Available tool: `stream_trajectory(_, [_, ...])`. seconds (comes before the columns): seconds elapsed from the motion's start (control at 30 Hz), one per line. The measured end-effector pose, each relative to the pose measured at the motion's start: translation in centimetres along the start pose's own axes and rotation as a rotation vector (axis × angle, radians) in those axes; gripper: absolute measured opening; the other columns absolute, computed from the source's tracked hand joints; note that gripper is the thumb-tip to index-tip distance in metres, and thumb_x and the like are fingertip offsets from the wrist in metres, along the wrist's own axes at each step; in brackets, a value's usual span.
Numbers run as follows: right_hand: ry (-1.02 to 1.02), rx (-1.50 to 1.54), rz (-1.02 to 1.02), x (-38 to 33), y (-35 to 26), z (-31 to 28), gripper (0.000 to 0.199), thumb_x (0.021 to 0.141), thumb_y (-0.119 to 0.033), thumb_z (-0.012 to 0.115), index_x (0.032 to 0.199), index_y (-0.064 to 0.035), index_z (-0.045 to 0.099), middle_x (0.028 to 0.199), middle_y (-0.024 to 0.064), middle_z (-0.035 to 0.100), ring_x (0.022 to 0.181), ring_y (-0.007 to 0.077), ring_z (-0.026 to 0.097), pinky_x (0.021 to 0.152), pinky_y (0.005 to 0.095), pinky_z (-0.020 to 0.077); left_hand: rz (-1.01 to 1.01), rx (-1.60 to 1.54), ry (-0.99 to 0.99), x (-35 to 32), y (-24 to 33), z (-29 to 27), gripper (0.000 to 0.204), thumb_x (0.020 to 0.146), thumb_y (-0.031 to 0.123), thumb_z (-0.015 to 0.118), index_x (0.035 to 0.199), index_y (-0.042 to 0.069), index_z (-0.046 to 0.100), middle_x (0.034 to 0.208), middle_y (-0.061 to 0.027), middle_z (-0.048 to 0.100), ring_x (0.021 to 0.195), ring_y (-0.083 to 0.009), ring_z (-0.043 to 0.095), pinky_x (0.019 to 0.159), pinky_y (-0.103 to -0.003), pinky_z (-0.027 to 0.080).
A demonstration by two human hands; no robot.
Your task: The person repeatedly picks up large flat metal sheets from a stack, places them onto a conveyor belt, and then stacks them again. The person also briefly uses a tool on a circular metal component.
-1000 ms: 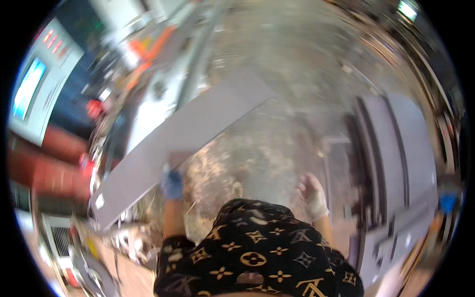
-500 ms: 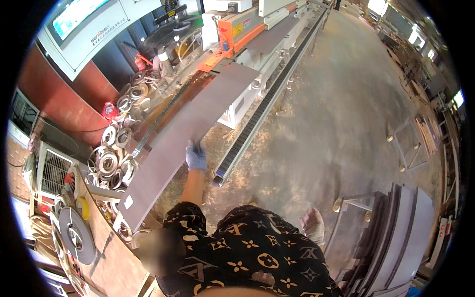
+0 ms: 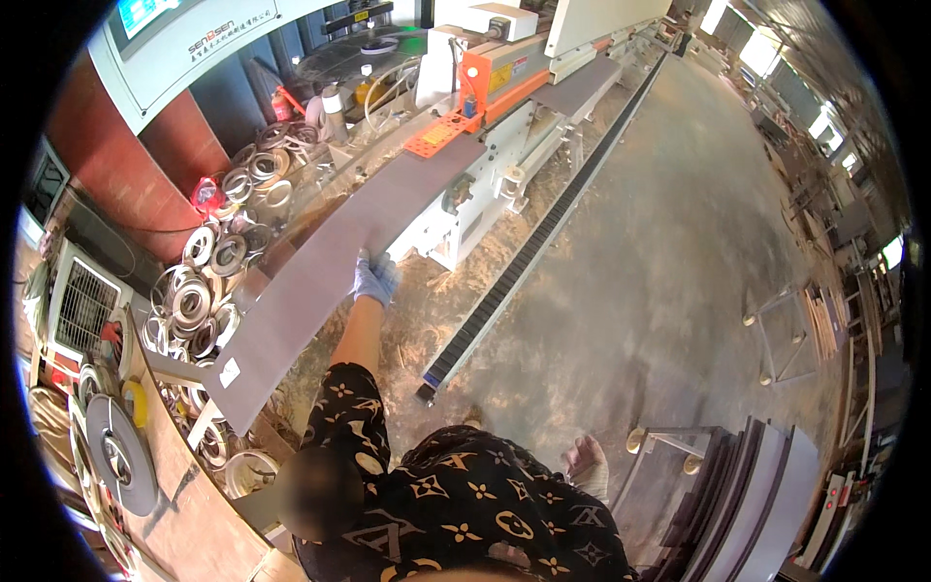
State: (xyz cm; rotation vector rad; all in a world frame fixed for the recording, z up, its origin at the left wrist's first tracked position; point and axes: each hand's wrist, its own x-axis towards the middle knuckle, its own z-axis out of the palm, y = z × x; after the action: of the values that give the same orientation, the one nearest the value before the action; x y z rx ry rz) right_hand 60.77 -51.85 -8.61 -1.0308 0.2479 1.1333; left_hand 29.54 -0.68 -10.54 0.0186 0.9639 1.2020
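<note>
Left hand [image 3: 374, 278], gloved, gripped long grey panel [image 3: 330, 276] at its 3 o'clock edge; looked stiff, heavy, unwieldy. Right hand unseen.

A small white rectangular label [image 3: 229, 372] sits near the close end of the long grey panel [image 3: 330, 272]. Far up at my left, a blue-lit screen [image 3: 144, 12] glows in the pale cabinet.

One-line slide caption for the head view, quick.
Gloved left hand steadies a long grey panel on the machine; right hand hangs free beside stacked boards.
</note>
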Motion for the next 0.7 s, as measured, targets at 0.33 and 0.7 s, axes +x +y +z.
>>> stream_trajectory(0.33, [0.016, -0.028, 0.022, 1.9, 0.5, 2.8, 0.023, 0.085, -0.025, 0.064, 0.100, -0.0084, 0.059, 0.091, 0.0067, 0.065, 0.066, 0.0216, 0.057, 0.054, 0.0350, 0.0453, 0.012, 0.117, 0.022, -3.0, 0.4, 1.4, 0.047, 0.091, 0.051, 0.046, 0.129, 0.023, 0.044, 0.109, -0.0062, 0.062, 0.090, -0.0214, 0.061, 0.071, -0.045, 0.055])
stream_trajectory(0.7, [0.108, -0.124, 0.031, 1.6, 0.2, 5.5, 0.023, 0.081, -0.027, 0.067, 0.097, -0.0149, 0.057, 0.089, 0.0005, 0.061, 0.070, 0.0171, 0.056, 0.074, 0.0376, 0.0474, 0.012, 0.091, 0.094, -4.0, 0.0, 2.3, 0.042, 0.087, 0.054, 0.051, 0.104, 0.016, 0.059, 0.096, -0.0005, 0.065, 0.084, -0.0184, 0.059, 0.074, -0.044, 0.052])
